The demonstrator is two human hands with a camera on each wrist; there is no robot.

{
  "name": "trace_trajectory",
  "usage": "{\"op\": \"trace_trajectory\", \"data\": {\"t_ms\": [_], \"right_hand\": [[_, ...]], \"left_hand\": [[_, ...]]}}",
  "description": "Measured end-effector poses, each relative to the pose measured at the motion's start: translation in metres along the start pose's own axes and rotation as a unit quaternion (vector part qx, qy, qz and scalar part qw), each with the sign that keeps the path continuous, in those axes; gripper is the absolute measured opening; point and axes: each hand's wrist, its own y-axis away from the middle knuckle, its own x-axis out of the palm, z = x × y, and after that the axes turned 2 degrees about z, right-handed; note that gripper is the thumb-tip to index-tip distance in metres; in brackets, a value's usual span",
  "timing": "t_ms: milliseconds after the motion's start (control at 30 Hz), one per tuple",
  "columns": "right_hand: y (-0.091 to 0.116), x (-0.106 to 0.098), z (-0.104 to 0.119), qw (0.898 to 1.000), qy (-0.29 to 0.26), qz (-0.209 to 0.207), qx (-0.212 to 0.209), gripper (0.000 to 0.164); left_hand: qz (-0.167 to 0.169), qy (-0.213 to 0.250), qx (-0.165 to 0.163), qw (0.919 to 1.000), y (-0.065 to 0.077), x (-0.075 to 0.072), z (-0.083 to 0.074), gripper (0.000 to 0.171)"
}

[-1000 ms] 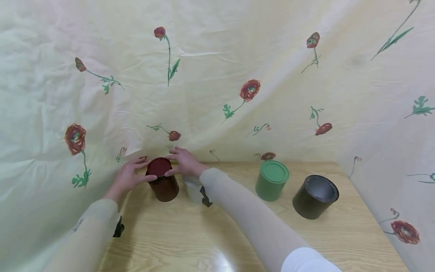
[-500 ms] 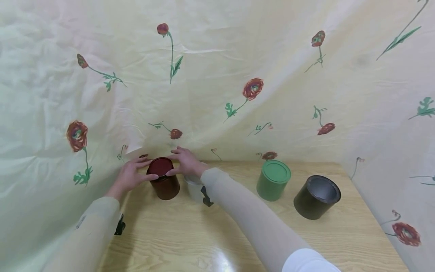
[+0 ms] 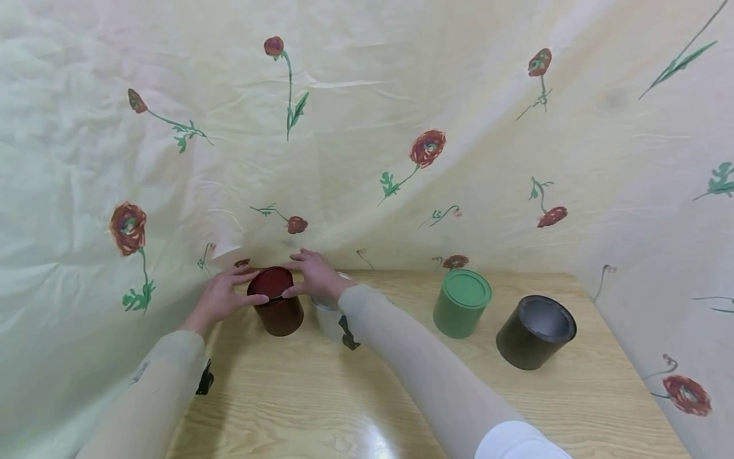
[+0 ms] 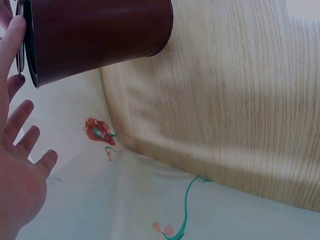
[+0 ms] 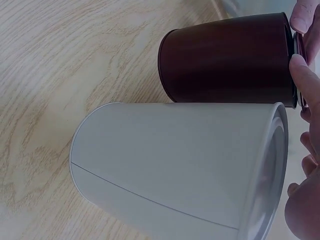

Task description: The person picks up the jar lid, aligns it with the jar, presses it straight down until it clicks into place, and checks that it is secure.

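Note:
A dark red can (image 3: 280, 320) stands upright on the wooden table at the back left. Its round red lid (image 3: 272, 282) is held at the rim from both sides. My left hand (image 3: 220, 296) grips the left edge, thumb at the front and fingers behind. On the opposite edge, my right hand (image 3: 316, 275) holds it the same way, thumb tips close together. Both wrist views show a narrow dark gap between the lid (image 4: 20, 47) and the can's rim. Close beside the red can is a white can (image 5: 175, 165), partly hidden by my right hand and forearm in the head view.
Farther right stand a green can (image 3: 459, 312) with a green lid and a black can (image 3: 527, 341). A flower-printed cloth (image 3: 355, 178) hangs behind the wooden table (image 3: 298, 395) and along its sides.
Both hands stay at the red lid with hardly any movement. The head view has shifted slightly, while the cans keep their places.

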Motion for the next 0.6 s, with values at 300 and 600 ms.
{"op": "trace_trajectory", "data": {"t_ms": [300,600], "right_hand": [[-0.0014,0.001,0.0012,1.0,0.004,0.002,-0.006,0.073],[-0.0041,0.0011,0.0029,1.0,0.001,0.008,-0.003,0.073]], "left_hand": [[0.007,-0.002,-0.006,0.9999,0.0004,-0.0009,0.0032,0.076],[0.013,-0.007,-0.024,0.9996,0.0014,-0.0037,0.0007,0.076]]}}
